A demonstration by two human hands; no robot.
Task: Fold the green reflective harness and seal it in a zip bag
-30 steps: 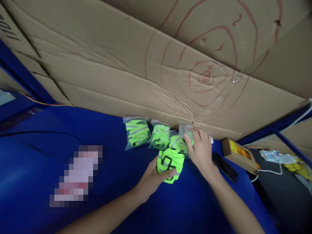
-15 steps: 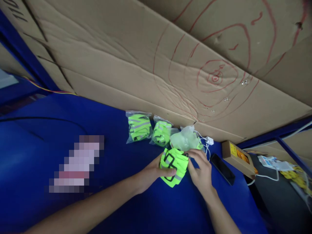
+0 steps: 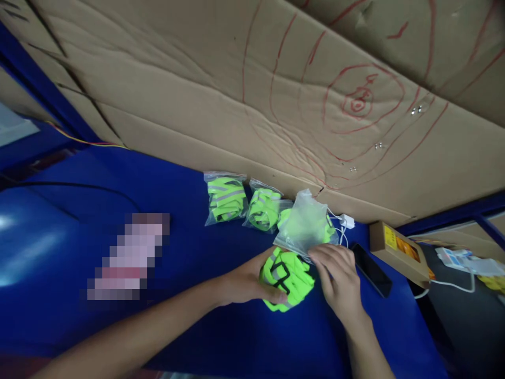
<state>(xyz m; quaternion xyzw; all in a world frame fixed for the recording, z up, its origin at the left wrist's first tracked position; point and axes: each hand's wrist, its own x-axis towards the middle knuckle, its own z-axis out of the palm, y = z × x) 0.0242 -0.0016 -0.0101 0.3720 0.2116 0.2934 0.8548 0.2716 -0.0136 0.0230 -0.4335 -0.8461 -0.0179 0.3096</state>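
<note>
The left hand (image 3: 248, 280) grips a neon-green strap bundle (image 3: 294, 280); beside it, the right hand (image 3: 340, 280) pinches the edge of what looks like a frosted plastic bag (image 3: 302, 225).

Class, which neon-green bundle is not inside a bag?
The bundle in the left hand: it is uncovered, whereas the others behind it show through plastic bags.

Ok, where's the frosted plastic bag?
Head view, just right of centre: the frosted plastic bag is beyond the green strap bundle in the left hand, its near edge held by the right hand.
</note>
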